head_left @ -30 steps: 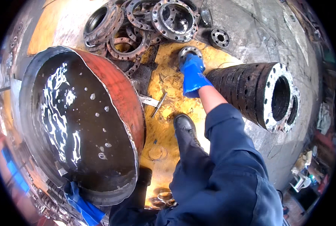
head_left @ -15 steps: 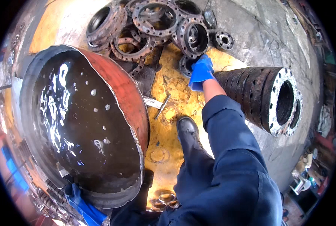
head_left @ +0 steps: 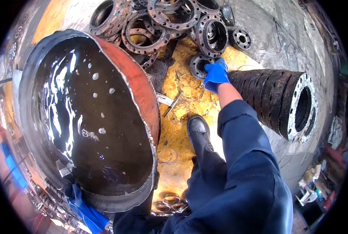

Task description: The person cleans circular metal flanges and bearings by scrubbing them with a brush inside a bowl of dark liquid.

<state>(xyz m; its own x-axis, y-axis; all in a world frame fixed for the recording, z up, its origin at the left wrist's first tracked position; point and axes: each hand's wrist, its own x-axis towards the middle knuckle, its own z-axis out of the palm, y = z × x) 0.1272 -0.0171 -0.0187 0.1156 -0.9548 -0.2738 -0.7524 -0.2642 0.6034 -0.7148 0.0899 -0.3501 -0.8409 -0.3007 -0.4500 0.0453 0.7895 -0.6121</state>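
Observation:
My right hand [head_left: 216, 75], in a blue glove, is closed on the right edge of a small dark flange [head_left: 196, 66] with bolt holes, in front of a pile of flanges. Its fingertips are partly hidden. At the lower left, my left hand [head_left: 77, 201], in a blue glove with dark wet fingers, is at the rim of a large round tub [head_left: 141, 91] of murky brown liquid. It appears closed around the handle of what looks like a flat brush [head_left: 64, 171], whose pale end lies over the tub's inner edge.
Rusty flanges [head_left: 144, 48] lie heaped ahead. To the right, a row of black flanges [head_left: 269, 93] lies on its side. A T-handled tool [head_left: 174, 104] rests on the yellow floor plate [head_left: 174, 136] near my boot [head_left: 198, 128]. Several metal rings [head_left: 171, 200] lie below.
The view has shifted, so the tub and pile sit higher and farther right. More of the small flange's face and centre hole now shows beside my right hand. My left hand stays by the rim.

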